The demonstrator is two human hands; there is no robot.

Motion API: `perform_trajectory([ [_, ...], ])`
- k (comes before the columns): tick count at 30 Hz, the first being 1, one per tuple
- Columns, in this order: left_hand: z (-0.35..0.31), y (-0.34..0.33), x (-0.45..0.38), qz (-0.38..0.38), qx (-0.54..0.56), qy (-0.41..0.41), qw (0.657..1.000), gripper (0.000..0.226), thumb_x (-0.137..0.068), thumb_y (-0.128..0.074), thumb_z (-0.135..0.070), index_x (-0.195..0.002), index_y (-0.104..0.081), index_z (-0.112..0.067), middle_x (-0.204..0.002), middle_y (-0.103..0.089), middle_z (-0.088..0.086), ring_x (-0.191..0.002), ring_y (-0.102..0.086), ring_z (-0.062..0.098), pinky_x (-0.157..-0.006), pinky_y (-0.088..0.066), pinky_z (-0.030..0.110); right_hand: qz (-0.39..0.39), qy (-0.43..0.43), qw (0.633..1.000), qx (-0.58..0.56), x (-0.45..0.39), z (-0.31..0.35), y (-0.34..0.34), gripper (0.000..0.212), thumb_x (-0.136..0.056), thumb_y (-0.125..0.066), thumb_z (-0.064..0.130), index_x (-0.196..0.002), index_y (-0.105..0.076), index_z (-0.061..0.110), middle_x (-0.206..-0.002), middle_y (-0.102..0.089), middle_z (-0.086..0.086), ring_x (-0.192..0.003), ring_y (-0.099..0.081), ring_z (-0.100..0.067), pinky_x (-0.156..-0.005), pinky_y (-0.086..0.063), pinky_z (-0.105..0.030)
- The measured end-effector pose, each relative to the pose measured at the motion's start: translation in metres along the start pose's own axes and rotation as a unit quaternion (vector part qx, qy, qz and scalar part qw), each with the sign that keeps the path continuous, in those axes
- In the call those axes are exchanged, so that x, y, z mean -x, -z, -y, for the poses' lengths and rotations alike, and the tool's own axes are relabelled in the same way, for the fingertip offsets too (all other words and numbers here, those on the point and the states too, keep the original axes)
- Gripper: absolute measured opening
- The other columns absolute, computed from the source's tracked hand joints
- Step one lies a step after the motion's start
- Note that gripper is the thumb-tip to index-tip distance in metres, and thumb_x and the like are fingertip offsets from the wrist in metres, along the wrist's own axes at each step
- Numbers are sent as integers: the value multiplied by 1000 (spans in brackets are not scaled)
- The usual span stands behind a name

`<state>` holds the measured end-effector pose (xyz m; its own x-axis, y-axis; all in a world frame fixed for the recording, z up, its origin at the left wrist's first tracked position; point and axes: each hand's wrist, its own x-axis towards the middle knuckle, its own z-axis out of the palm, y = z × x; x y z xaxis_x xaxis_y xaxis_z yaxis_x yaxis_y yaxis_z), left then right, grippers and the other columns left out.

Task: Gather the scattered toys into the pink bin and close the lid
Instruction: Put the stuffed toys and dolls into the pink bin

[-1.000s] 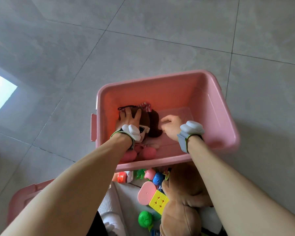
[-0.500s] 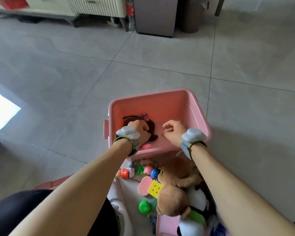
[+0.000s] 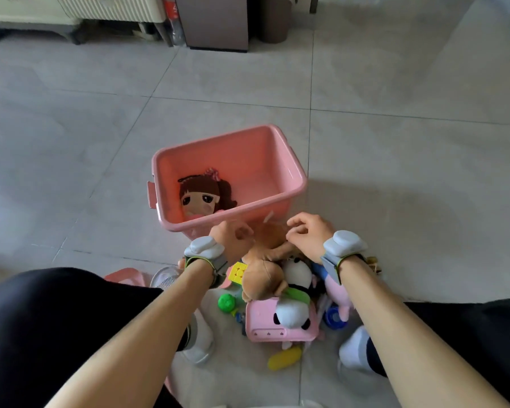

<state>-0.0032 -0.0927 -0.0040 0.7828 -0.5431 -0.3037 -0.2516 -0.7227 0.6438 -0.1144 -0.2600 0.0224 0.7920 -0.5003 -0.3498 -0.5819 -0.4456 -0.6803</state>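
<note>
Your left hand (image 3: 231,240) and right hand (image 3: 308,235) hover empty, fingers curled, over the brown plush (image 3: 264,276). Beyond it, the pink bin (image 3: 292,169) holds the doll (image 3: 202,195).

We are in a home: grey tiled floor (image 3: 395,178), toys piled (image 3: 277,287) at our feet, cream cabinet (image 3: 100,7) along the far wall.
</note>
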Motion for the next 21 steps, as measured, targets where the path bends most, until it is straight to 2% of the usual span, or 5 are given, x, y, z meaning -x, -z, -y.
perform_trajectory([
  [6,1,-39,15,73,-37,36,996,29,-56,-60,-58,-82,-54,-46,-92,-66,-9,-89,-62,19,-79,-50,30,-19,-25,999,-16,34,-35,0,24,-84,-56,18,-105,-66,26,-80,-63,17,-78,-60,-13,-64,-44,-19],
  [9,-1,-60,20,163,-159,14,973,47,-61,-50,-56,-108,-41,-62,-117,-58,0,-98,-55,25,-87,-48,40,-23,-37,998,-35,48,-50,-7,23,-87,-57,16,-107,-66,22,-94,-62,12,-82,-59,-10,-59,-39,-3],
  [11,0,-69,22,196,-209,32,958,72,-62,-58,-58,-129,-33,-56,-129,-45,1,-103,-55,30,-85,-51,40,-17,-39,999,-33,52,-56,-12,23,-87,-56,15,-107,-67,20,-109,-61,12,-90,-61,-8,-70,-37,2],
  [13,6,-78,20,198,-222,37,954,90,-66,-72,-56,-142,-25,-44,-135,-36,9,-113,-53,36,-84,-49,36,-14,-49,998,-44,53,-62,-17,23,-87,-55,16,-106,-66,21,-120,-65,9,-95,-64,-12,-79,-46,-15],
  [21,36,-108,17,177,-254,0,951,97,-77,-71,-52,-153,-15,-31,-151,-17,22,-120,-51,42,-91,-47,38,-6,-60,998,0,55,-71,-15,25,-88,-54,22,-110,-64,27,-100,-68,9,-86,-61,-9,-55,-35,-7],
])
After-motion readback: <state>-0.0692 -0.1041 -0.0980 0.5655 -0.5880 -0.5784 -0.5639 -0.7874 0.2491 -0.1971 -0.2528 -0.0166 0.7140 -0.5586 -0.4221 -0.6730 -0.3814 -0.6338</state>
